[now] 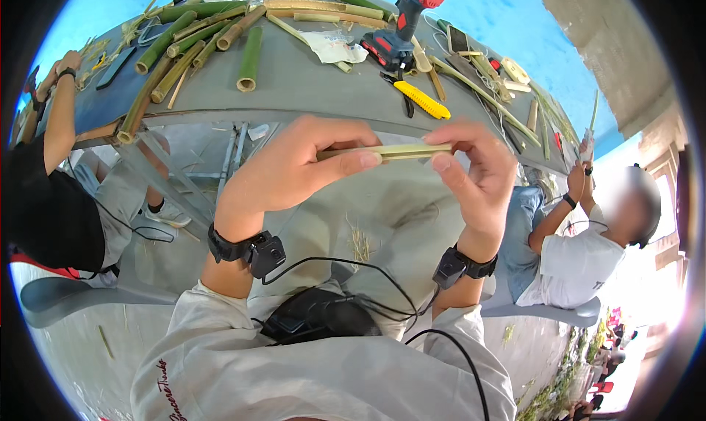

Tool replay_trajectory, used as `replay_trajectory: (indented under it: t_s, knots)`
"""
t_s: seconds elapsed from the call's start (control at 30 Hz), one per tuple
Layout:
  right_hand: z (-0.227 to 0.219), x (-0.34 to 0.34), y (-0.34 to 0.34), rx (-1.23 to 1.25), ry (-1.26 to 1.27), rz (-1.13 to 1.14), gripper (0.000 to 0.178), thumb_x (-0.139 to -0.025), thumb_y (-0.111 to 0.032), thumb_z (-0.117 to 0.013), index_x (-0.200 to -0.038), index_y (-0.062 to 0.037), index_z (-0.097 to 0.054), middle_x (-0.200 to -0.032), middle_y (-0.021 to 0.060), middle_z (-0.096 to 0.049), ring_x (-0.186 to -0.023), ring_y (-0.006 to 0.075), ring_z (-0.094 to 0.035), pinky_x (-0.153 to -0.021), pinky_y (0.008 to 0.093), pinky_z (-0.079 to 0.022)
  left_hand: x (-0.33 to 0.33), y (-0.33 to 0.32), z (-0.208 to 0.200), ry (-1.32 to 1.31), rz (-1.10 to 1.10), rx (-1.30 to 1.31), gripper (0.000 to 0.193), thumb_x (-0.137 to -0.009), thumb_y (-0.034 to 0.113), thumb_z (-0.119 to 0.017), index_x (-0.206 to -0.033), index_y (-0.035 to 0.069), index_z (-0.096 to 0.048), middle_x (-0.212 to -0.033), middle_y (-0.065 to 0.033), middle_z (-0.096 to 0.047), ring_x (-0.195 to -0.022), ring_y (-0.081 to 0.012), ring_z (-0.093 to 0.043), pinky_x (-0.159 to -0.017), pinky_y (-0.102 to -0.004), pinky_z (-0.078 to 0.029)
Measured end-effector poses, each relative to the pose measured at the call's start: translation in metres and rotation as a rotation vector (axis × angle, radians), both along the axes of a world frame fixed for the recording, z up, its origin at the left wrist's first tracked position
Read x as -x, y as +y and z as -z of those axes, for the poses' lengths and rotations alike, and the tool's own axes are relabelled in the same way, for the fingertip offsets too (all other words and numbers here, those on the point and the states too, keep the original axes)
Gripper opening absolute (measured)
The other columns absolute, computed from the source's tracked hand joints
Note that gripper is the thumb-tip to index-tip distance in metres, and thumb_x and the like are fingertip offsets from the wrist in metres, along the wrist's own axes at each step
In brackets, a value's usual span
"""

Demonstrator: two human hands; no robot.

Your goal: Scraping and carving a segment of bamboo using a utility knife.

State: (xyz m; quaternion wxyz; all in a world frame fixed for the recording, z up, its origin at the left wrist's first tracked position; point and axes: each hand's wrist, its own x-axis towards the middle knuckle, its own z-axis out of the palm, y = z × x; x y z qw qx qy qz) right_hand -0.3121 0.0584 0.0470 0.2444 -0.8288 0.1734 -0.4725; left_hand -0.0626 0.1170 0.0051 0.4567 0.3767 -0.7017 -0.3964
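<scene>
Between my two hands, over my lap and just in front of the table edge, a short piece of split bamboo (412, 151) lies level. My left hand (290, 167) pinches its left end, the thumb along the near side and the fingers curled over the back. At the other end, my right hand (482, 163) grips it between thumb and bent fingers. The middle of the piece shows pale yellow-green, with lengthwise lines. Its ends are partly hidden by my fingers.
The grey table (309, 90) holds a cordless drill (403, 35), a yellow-handled cutter (423, 100), crumpled white paper (334, 47), green bamboo tubes (250, 61) and long strips (489, 101). People sit at my left (55, 215) and right (570, 252). Cables (375, 274) hang near my wrists.
</scene>
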Motion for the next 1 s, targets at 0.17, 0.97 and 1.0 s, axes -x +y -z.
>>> replay_trajectory:
  t_s: [0.17,0.97,1.0]
  knots:
    - [-0.029,-0.015,-0.017,0.009,-0.18,0.115,0.011,-0.086,-0.003,-0.07,-0.096,0.0016,-0.07,-0.087,0.0036,-0.069,-0.067,0.0092,-0.055,-0.067,0.0227,-0.046,0.002,-0.01,-0.024,0.257,-0.205,0.106,0.02,-0.098,0.019,-0.071,-0.111,0.003,-0.068,-0.075,0.0067,-0.054,-0.064,-0.0023,-0.041,-0.055,-0.0219,-0.029]
    - [0.061,-0.058,-0.166,-0.193,0.064,0.16,0.013,-0.097,-0.008,-0.061,-0.102,0.0025,-0.066,-0.087,0.0001,-0.06,-0.072,0.0047,-0.046,-0.064,0.0202,-0.033,0.005,-0.106,0.074,-0.066,-0.821,0.598,0.04,-0.082,0.004,-0.085,-0.113,-0.002,-0.06,-0.091,-0.0099,-0.069,-0.067,-0.0158,-0.058,-0.058,-0.0253,-0.046]
    - [0.06,-0.059,-0.167,-0.171,0.099,0.168,0.015,-0.098,-0.009,-0.059,-0.103,0.0026,-0.066,-0.087,-0.0005,-0.059,-0.072,0.0041,-0.044,-0.064,0.0197,-0.032,0.006,-0.105,0.074,-0.034,-0.807,0.573,0.041,-0.082,0.005,-0.086,-0.113,-0.002,-0.06,-0.09,-0.011,-0.068,-0.066,-0.0158,-0.058,-0.057,-0.0251,-0.045]
